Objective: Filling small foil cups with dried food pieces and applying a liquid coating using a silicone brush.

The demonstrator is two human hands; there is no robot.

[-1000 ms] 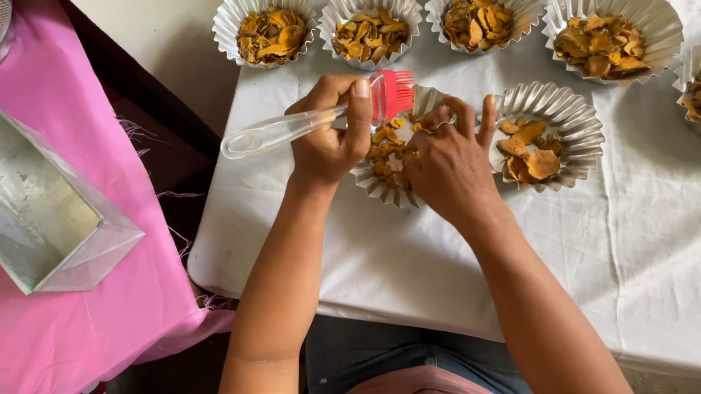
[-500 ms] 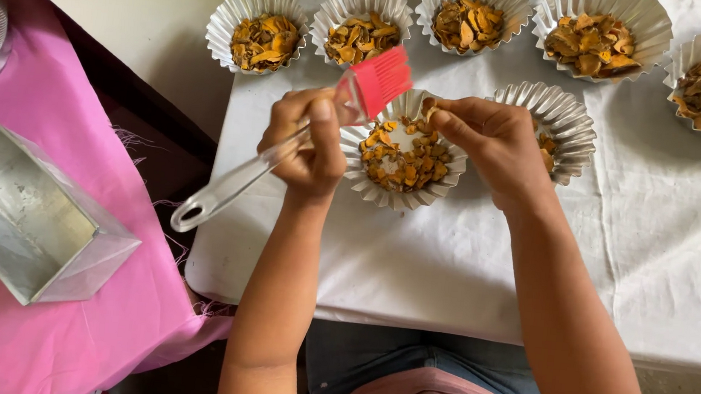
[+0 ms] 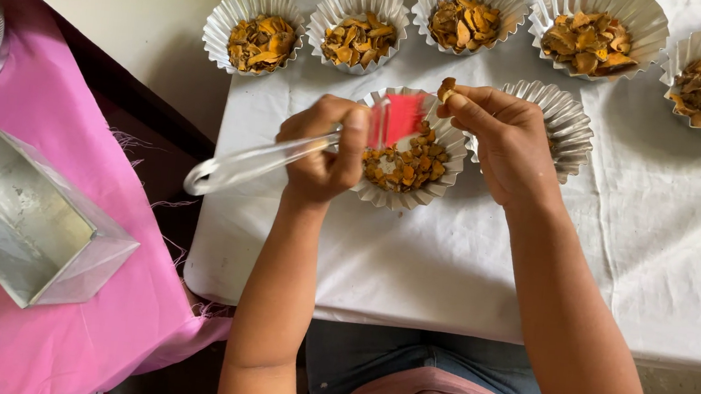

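Over the middle foil cup (image 3: 409, 164) on the counter (image 3: 447, 266), the left hand (image 3: 325, 147) gripped a red brush (image 3: 286, 152); the right hand (image 3: 502, 139) pinched one dried chip (image 3: 446, 87), evidently mid-brushing.

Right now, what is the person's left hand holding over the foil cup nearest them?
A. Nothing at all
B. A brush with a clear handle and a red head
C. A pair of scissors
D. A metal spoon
B: the left hand grips a brush whose clear handle sticks out to the left and whose red head sits over the foil cup of orange-brown chips, while the right hand pinches one chip.
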